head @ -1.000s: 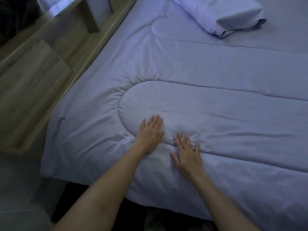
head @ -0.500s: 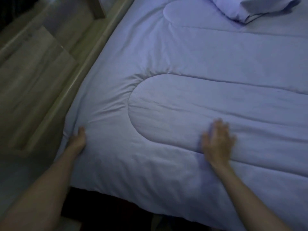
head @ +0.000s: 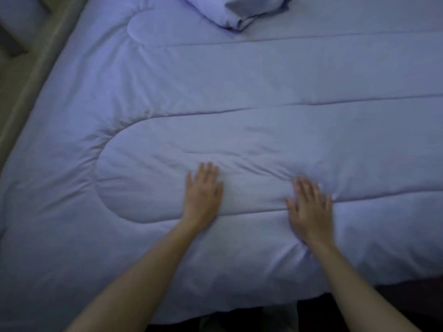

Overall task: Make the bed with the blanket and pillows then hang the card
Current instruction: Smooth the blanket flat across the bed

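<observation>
- Both hands are laid flat, fingers spread and gripping nothing: left hand and right hand pressed on the quilted blanket, likely so wrinkles get smoothed out.
- The blanket is spread across the bed, reaching its near edge.
- A pillow is left at the far end, not yet neatly placed.
- No card is seen.

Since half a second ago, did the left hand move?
Yes. The left hand came in from the blanket's left edge to the rounded quilted panel, flat beside the right hand.
</observation>
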Demonstrator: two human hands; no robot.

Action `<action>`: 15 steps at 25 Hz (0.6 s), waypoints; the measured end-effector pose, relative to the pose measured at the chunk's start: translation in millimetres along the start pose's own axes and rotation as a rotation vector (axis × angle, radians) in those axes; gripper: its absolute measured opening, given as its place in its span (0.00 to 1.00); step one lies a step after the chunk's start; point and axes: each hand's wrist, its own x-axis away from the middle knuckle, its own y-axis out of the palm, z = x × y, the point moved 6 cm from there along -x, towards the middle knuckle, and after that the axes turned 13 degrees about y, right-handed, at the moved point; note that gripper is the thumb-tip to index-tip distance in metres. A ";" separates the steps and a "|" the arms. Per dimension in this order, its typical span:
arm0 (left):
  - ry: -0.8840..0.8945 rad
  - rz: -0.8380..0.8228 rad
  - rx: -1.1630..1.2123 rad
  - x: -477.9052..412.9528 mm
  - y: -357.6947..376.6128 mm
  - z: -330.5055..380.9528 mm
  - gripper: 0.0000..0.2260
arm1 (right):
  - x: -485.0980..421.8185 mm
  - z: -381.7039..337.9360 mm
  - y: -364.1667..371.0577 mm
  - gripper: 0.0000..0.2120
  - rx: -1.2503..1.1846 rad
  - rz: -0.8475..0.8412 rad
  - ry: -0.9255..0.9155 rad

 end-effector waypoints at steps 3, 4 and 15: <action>0.402 -0.145 0.058 -19.3 33.0 129.6 0.24 | 2.7 139.5 -14.3 0.31 0.048 -0.038 0.219; 0.543 -0.204 0.048 -20.7 41.1 159.0 0.24 | 6.6 181.9 -18.9 0.32 0.049 -0.045 0.303; -0.337 -0.295 0.000 -131.4 46.9 67.1 0.30 | -46.1 70.3 -34.4 0.24 -0.164 0.005 -0.232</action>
